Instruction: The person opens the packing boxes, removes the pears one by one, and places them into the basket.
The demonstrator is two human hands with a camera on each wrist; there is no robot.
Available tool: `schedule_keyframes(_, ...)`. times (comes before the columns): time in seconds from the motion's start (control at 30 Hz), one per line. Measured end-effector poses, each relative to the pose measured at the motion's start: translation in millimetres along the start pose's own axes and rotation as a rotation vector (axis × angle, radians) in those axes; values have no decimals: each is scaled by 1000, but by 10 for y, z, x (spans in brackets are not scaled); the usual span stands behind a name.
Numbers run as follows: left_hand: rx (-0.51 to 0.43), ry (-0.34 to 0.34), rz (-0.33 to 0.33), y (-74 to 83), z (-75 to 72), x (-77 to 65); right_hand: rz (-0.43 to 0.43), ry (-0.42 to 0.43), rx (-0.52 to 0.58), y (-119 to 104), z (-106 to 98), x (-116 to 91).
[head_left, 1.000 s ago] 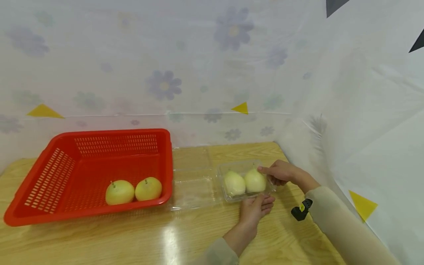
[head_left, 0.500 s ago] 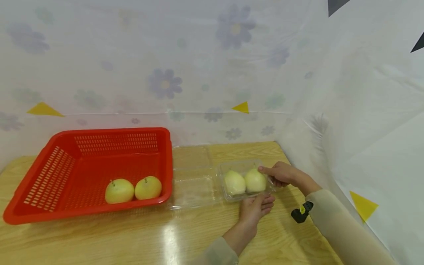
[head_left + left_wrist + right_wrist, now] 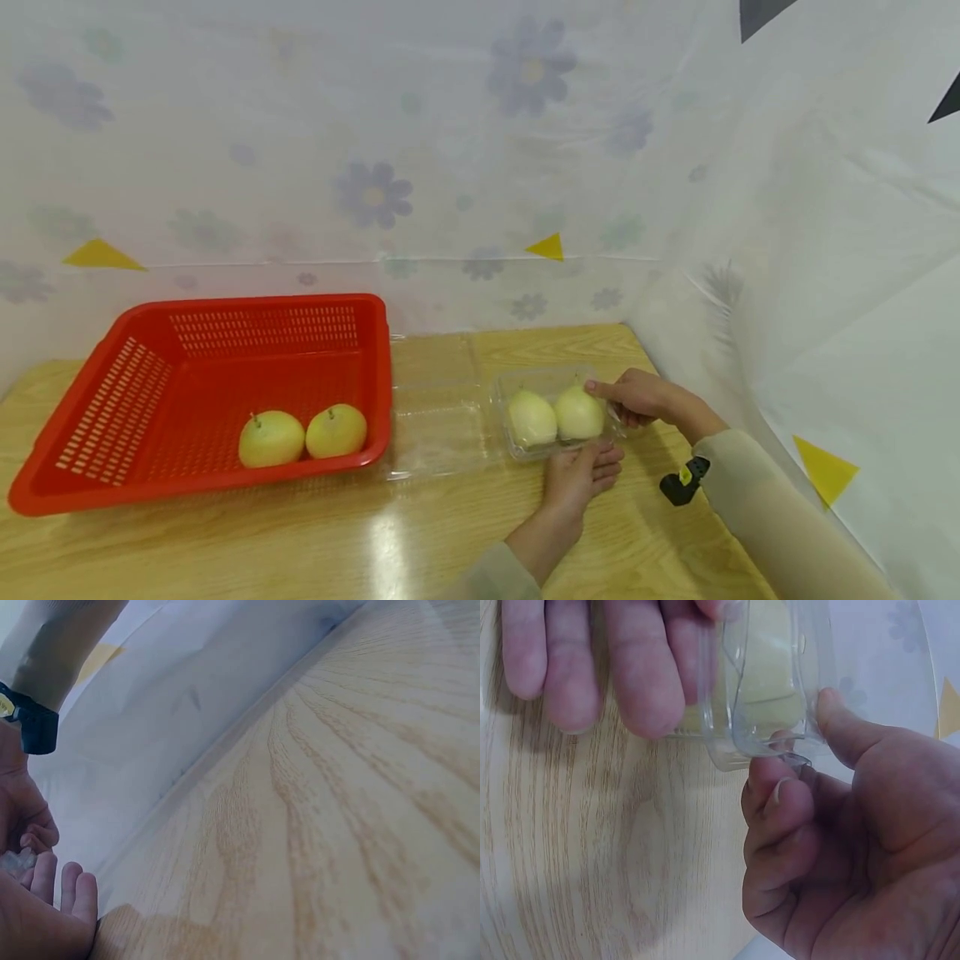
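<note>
Two pale yellow pears (image 3: pixel 532 417) sit side by side in a clear plastic box (image 3: pixel 517 450) on the table, right of centre in the head view. My right hand (image 3: pixel 643 397) grips the box's right end. In the right wrist view its thumb (image 3: pixel 847 731) lies on top and its curled fingers (image 3: pixel 780 814) pinch the edge from below. My left hand (image 3: pixel 573 479) rests against the front side of the box, palm turned up. Its fingers (image 3: pixel 641 671) are nearly straight, and point right beneath the front edge. Only part of the left hand shows in the left wrist view.
At the left stands a red plastic basket (image 3: pixel 202 483) with two yellow pears (image 3: pixel 272 439) in its front right corner. Between it and the pear box lies another clear plastic box (image 3: pixel 438 437), unfolded. Patterned white sheeting (image 3: pixel 450 167) hangs behind and at the right.
</note>
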State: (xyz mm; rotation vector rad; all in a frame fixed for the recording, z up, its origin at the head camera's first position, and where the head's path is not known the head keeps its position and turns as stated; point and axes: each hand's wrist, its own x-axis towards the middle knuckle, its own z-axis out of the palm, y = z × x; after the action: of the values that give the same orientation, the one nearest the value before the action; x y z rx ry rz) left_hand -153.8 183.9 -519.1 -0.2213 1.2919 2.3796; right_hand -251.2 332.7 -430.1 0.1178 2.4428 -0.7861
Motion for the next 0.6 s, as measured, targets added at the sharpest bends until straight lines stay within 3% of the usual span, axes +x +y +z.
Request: schedule_keyframes(0.6,-4,-13,32,0,-1,-15,-3,-29,-3,4,-11,5)
